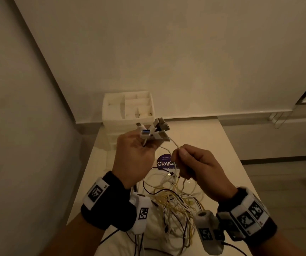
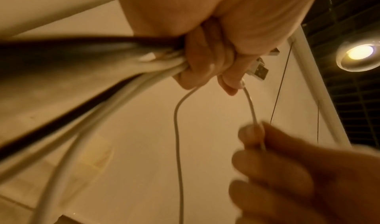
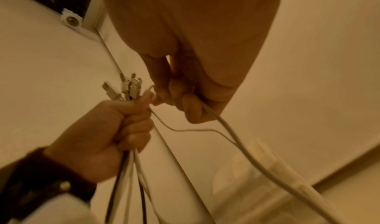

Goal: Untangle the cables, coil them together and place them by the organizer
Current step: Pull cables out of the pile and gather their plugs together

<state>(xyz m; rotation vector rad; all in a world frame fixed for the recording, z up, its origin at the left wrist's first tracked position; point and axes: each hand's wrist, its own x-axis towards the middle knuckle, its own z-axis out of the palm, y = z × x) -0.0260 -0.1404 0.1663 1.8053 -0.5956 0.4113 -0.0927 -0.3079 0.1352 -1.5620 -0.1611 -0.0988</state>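
Several plug ends (image 1: 153, 129) stick up out of the left hand (image 1: 136, 157), bunched side by side in a closed fist — gathered that way, I would judge, so the loose ends stay sorted while the rest gets pulled free. From the fist the cords, white ones and a black one, hang down toward the tangle of cables (image 1: 174, 200) lying on the table (image 1: 228, 145), white, yellow and dark strands looped over one another. The right hand (image 1: 198, 167) is raised level with the left and just beside it, fingers curled, thumb and forefinger pinching a single thin white cord (image 1: 173, 143) that runs the short way across to the left fist; it looks as if that one strand is being drawn out of the knot. Both wrists are lifted well above the tabletop, palms turned roughly toward each other, forearms angled in from below. The white organizer (image 1: 128, 108) with its open compartments stands at the far end of the table, beyond the hands, with no cables beside it yet — the untangling seems far from done. A round purple sticker (image 1: 164, 162) shows on the table between the hands.
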